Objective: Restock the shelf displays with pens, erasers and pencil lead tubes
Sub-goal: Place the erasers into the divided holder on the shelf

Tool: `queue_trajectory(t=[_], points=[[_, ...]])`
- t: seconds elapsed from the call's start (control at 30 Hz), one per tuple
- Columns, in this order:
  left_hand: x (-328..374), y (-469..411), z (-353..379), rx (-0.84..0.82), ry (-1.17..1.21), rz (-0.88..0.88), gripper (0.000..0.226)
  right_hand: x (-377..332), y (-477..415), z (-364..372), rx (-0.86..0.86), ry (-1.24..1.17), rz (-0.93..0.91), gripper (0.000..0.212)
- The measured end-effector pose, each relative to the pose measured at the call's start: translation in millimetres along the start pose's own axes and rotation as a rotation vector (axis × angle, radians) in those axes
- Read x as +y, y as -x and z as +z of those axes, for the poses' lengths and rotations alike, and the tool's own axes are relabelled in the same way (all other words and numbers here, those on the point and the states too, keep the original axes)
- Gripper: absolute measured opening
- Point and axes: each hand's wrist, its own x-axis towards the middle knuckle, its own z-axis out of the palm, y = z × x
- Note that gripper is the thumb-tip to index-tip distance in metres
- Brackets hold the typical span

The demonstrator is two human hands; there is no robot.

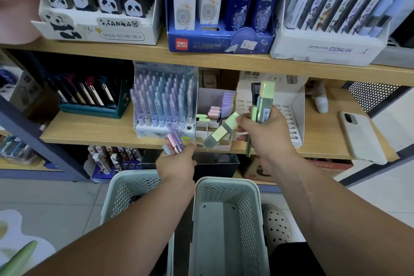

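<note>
My left hand [175,162] grips a small bunch of pastel pens [173,141], pink, purple and blue, in front of the pen display [163,105] on the middle shelf. My right hand [266,132] holds several green-capped lead tubes [265,101] upright. Its fingertips pinch one more green tube [220,133], which tilts down toward the small white divided box [212,127]. That box contains pink, purple and green tubes. A green pen [248,148] hangs below the right hand.
Two pale perforated baskets [226,219] stand on the floor under my arms. A phone [360,136] lies at the shelf's right edge. Panda, blue Deli and Conan boxes line the upper shelf [156,52]. A dark pen tray [89,101] sits at left.
</note>
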Motion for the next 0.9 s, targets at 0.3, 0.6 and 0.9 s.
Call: queue_trajectory(t=[0.3, 0.6, 0.9], points=[[-1.8, -1.2, 20.8, 0.092, 0.052, -0.044, 0.028, 4.7, -0.1, 5.0, 0.035, 0.153, -0.198, 0.026], [0.0, 6.3, 5.4, 0.012, -0.020, -0.036, 0.026, 7.3, 17.5, 6.9, 0.058, 0.238, -0.271, 0.025], [-6.5, 17.5, -27.6, -0.114, -0.096, -0.008, 0.030, -4.1, 23.8, 18.2, 0.013, 0.401, -0.439, 0.023]])
